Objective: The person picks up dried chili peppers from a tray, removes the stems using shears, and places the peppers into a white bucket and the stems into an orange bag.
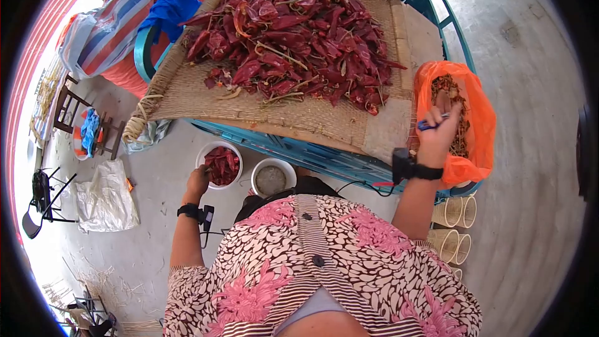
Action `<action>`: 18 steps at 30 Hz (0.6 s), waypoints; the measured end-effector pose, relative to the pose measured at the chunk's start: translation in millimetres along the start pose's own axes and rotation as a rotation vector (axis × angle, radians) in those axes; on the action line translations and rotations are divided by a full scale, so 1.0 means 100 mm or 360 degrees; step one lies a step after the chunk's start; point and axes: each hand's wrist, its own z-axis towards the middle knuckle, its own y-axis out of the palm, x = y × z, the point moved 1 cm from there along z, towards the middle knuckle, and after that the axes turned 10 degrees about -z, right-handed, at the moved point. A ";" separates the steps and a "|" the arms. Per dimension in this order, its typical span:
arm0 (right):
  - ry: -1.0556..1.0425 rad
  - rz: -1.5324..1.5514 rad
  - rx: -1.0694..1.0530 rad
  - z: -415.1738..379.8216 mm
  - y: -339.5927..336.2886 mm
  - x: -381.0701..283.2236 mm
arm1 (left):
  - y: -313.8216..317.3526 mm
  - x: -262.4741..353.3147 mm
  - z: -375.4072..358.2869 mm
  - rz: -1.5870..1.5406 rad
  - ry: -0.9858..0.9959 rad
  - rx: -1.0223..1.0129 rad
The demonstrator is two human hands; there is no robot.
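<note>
My right hand [438, 128] is over an orange plastic bag [482, 109] at the right. Blue-handled scissors [427, 126] are held in it, with their blades hidden. Dry stems and scraps [460, 143] lie in the bag, close to my fingers. Low on the left, my left hand [198, 181] is at the rim of a white bucket [203, 155] holding dark red dried chilies [223, 165]. Its fingers look drawn together, and whatever they hold is hidden. A large heap of dried chilies [287, 37] with stems covers much of the woven tray [199, 101] before me.
A second white bucket [292, 171] with greyish contents stands beside the first. The tray rests on a teal metal frame [281, 150]. Ribbed cream containers [450, 212] stand at lower right. A white sack [106, 200] and a small chair [67, 109] are at left.
</note>
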 end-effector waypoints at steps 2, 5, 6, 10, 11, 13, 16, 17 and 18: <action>0.0051 0.0143 -0.0042 0.03 -0.01 -0.08 | 0.03 -0.11 0.06 -0.0008 -0.0044 0.0044; 0.0141 -0.0543 -0.0394 0.11 0.06 0.16 | 0.09 -0.30 0.21 -0.0157 0.0085 0.0096; -0.0272 -0.1174 -0.0490 0.09 0.22 0.31 | 0.05 -0.21 0.22 -0.0170 -0.0003 0.0068; -0.1322 -0.2687 -0.0556 -0.01 0.66 0.79 | 0.23 -0.49 0.41 -0.0194 0.0154 0.0138; -0.1305 -0.2795 -0.0616 0.06 0.71 0.87 | 0.23 -0.62 0.49 -0.0227 0.0205 0.0173; -0.1266 -0.2989 -0.0792 0.22 0.73 1.01 | 0.06 -0.28 0.34 -0.0167 -0.0045 0.0209; -0.1246 -0.3170 -0.0852 0.27 0.78 1.05 | -0.19 -0.08 0.11 -0.0226 -0.0139 0.0214; -0.1222 -0.3213 -0.0816 0.30 0.78 1.08 | -0.25 -0.10 0.03 -0.0262 -0.0195 0.0213; -0.1240 -0.3184 -0.0828 0.29 0.78 1.08 | -0.32 -0.09 -0.03 -0.0301 -0.0232 0.0213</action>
